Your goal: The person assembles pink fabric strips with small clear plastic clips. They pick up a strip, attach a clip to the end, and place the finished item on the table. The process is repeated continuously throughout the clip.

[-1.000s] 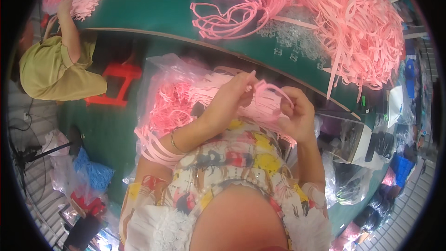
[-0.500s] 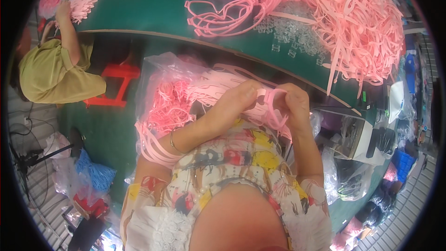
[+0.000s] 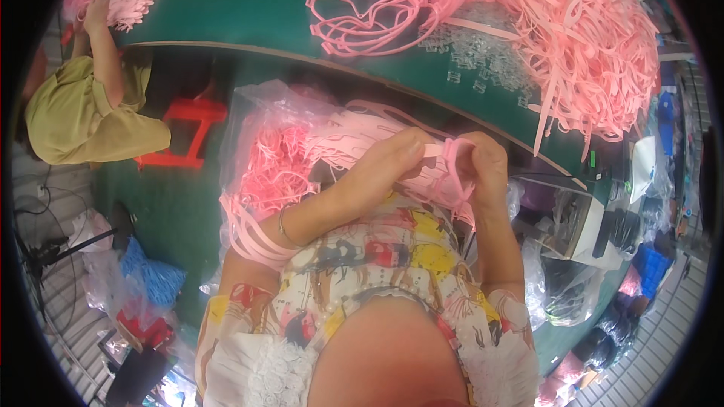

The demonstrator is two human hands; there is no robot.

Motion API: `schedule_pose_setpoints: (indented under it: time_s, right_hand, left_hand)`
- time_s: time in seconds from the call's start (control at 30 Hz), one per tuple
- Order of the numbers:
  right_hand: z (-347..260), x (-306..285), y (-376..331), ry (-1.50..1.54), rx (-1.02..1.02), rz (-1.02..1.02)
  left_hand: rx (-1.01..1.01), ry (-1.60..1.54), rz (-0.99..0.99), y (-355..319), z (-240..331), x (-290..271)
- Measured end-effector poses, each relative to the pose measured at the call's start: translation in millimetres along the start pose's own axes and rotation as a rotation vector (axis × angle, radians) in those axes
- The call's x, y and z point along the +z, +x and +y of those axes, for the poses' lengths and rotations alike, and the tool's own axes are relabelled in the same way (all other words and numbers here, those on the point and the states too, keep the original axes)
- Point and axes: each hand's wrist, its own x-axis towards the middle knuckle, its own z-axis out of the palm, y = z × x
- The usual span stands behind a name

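Note:
My left hand (image 3: pixel 391 164) is closed, pinching the end of a flat pink strap (image 3: pixel 433 150) between thumb and fingers. Close beside it, my right hand (image 3: pixel 489 164) grips a pink rubbery frame (image 3: pixel 455 169) shaped like a goggle rim. The strap end meets the frame's upper edge; whether it passes through cannot be made out. Several pink loops (image 3: pixel 253 235) hang around my left forearm. Below and behind my hands, a bundle of pale pink straps (image 3: pixel 339 139) lies over my lap, next to a clear plastic bag (image 3: pixel 249 117) of darker pink pieces (image 3: pixel 277 173).
Across the green table (image 3: pixel 249 7) lie pink goggle-shaped frames (image 3: pixel 369 26), small clear plastic buckles (image 3: pixel 479 49) and a big heap of pink straps (image 3: pixel 596 53). At left, a co-worker in a green top (image 3: pixel 90 117) handles pink pieces near a red stool (image 3: pixel 188 128). Bags and boxes crowd the right.
My right hand has shifted slightly right and turned, tilting the frame. My left hand still pinches the strap. The co-worker's arm has moved a little left.

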Motion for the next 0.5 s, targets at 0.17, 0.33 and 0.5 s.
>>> schedule_pose_setpoints:
  time_s: [0.17, 0.33, 0.5]
  right_hand:
    - [-3, -3, 1, 0.023, 0.014, -0.027]
    - [-1, -1, 0, 0.028, 0.002, -0.023]
    - [1, 0, 1, 0.07, 0.037, -0.052]
  left_hand:
    - [0.016, -0.113, -0.035, 1, -1, 1]
    - [0.021, -0.193, -0.058, 3, -7, -2]
    - [0.045, -0.246, -0.087, 4, -14, -4]
